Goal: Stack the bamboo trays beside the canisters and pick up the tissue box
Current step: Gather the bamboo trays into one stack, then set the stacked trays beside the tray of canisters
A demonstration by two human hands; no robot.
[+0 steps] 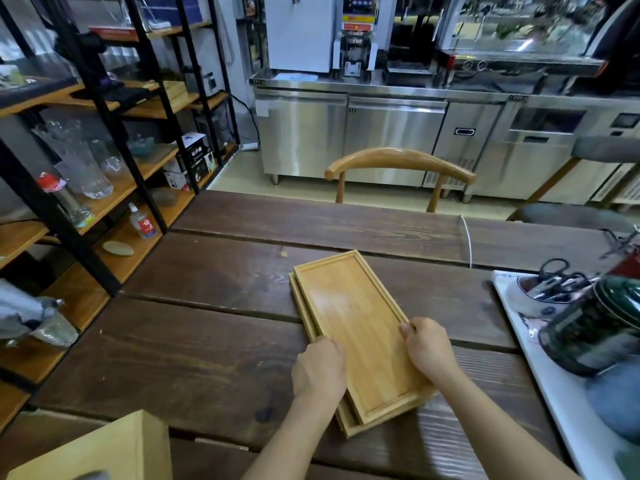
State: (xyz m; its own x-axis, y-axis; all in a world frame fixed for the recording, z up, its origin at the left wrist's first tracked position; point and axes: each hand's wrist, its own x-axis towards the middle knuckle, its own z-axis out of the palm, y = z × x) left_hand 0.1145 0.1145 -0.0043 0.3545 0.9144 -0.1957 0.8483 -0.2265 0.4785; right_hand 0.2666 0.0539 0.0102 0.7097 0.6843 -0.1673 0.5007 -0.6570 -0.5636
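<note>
Here, two bamboo trays are lying stacked on the dark wooden table [214, 344], the upper tray [360, 327] sitting slightly skewed on the lower tray [300, 311], whose edge is showing along the left and near sides. Both forearms are reaching in from the near edge, angled toward the far left. The left hand [318, 370] is resting knuckles-up on the stack's left long edge, fingers curling down over the rims, apparently gripping both trays, though the fingertips are hidden. The right hand [427, 344] is pressing on the upper tray's right rim, fingers bent and closing on that rim, thumb toward the tray floor. To the right, well apart from the stack, a dark green canister [595, 327] is standing on a white mat [554, 403]; behind it, a bowl [533, 296] is holding scissors [557, 271]. At the near left corner, a pale wooden box [114, 452] is sitting, probably the tissue box, untouched. A wooden chair [398, 164] is standing at the table's far side.
</note>
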